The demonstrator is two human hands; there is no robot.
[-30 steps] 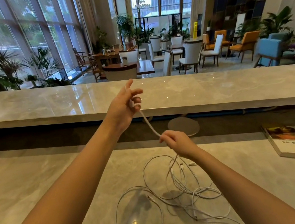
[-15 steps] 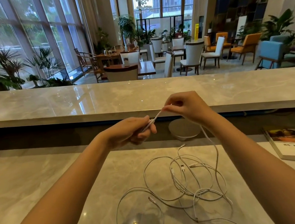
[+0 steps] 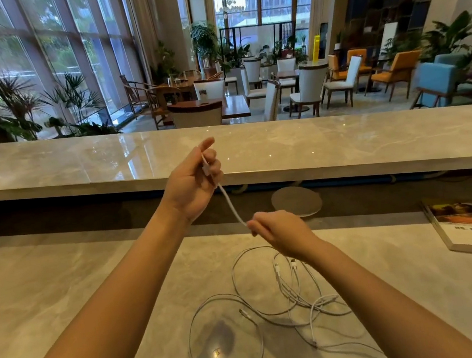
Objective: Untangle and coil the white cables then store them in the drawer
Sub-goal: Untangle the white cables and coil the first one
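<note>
A tangle of thin white cables (image 3: 285, 303) lies in loose loops on the marble counter (image 3: 64, 289) in front of me. My left hand (image 3: 192, 184) is raised above the counter and grips one end of a white cable (image 3: 230, 204), with the cable wrapped around its fingers. That cable runs taut down and to the right into my right hand (image 3: 280, 233), which pinches it just above the pile. No drawer is in view.
A raised marble ledge (image 3: 344, 147) runs across behind the counter. A round metal disc (image 3: 297, 201) sits in the dark gap below it. A book (image 3: 469, 224) lies at the right on the counter. Chairs and tables fill the room beyond.
My left hand rose back up and to the right with the cable end. My right hand dropped from the ledge height to just above the pile, stretching the cable between both hands.
</note>
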